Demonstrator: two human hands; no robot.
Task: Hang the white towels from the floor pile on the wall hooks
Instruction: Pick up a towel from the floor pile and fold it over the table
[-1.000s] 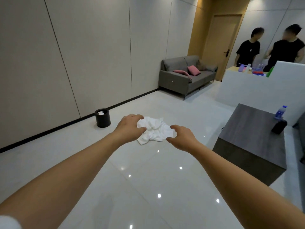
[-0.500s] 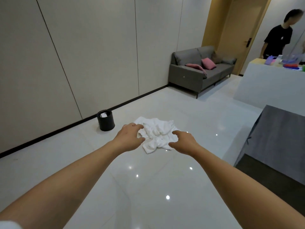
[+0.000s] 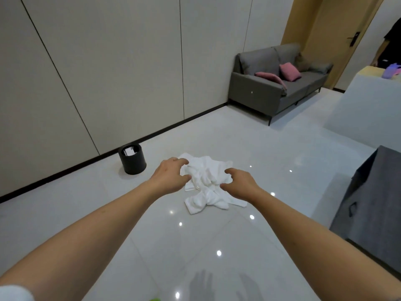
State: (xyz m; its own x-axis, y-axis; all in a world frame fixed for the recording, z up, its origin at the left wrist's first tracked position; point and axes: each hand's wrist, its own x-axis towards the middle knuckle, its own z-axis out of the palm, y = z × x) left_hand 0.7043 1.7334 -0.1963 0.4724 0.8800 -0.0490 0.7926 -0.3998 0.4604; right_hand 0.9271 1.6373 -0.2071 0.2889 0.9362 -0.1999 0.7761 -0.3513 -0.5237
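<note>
A crumpled pile of white towels (image 3: 207,200) lies on the glossy white floor in the middle of the view. Both of my arms stretch out toward it. My left hand (image 3: 171,178) hovers over the pile's left edge with fingers spread and loosely bent, holding nothing. At the pile's right side my right hand (image 3: 238,184) is the same, fingers apart and empty. I cannot tell whether either hand touches the cloth. No wall hooks are in view.
A small black bin (image 3: 132,159) stands by the wall baseboard, left of the pile. A grey sofa (image 3: 269,88) with pink cushions sits at the far wall near a wooden door (image 3: 338,35). A dark grey table (image 3: 373,203) is at the right, a white counter (image 3: 368,109) behind it.
The view has moved closer to the pile and turned left, so the towels look larger. Both hands have loosened from curled to spread fingers over the pile.
</note>
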